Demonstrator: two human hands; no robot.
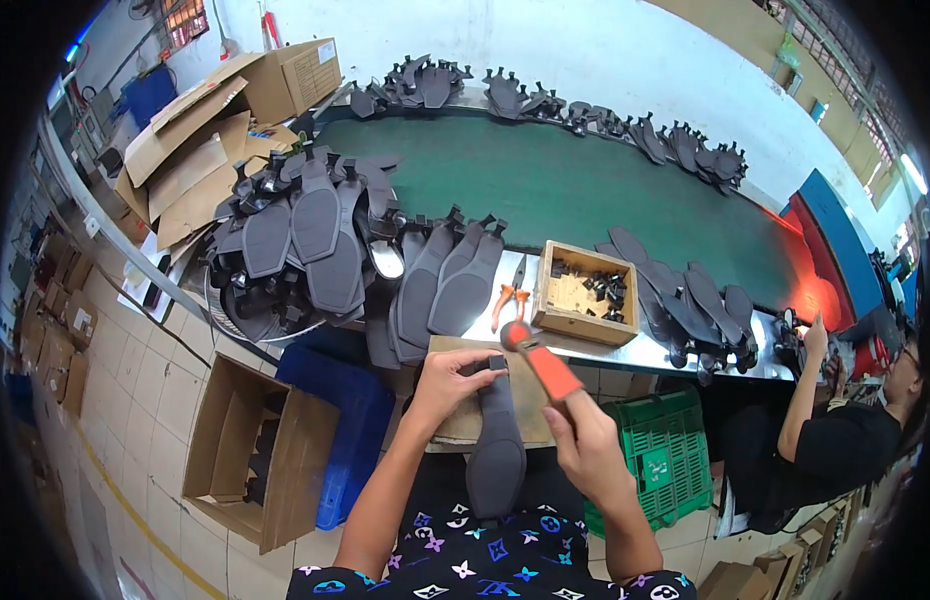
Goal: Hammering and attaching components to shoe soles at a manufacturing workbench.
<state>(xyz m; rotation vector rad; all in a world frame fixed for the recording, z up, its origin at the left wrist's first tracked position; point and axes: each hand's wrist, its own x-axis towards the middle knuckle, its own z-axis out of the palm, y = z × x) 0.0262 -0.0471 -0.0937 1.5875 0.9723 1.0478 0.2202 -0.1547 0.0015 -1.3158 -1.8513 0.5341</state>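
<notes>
Hammer point(552, 368), butt hidden, fills clenched right hand point(590, 447); left hand point(447, 385) pinches partly covered heel point(498, 363).

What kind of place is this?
Probably a shoe workshop: dark heeled soles are heaped along a green surface, a wooden box holds small black pieces, and the right hand grips a hammer.

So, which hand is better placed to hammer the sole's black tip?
Probably the right hand: it holds the hammer, its head near the black tip. The left hand is busy holding that end of the sole.
</notes>
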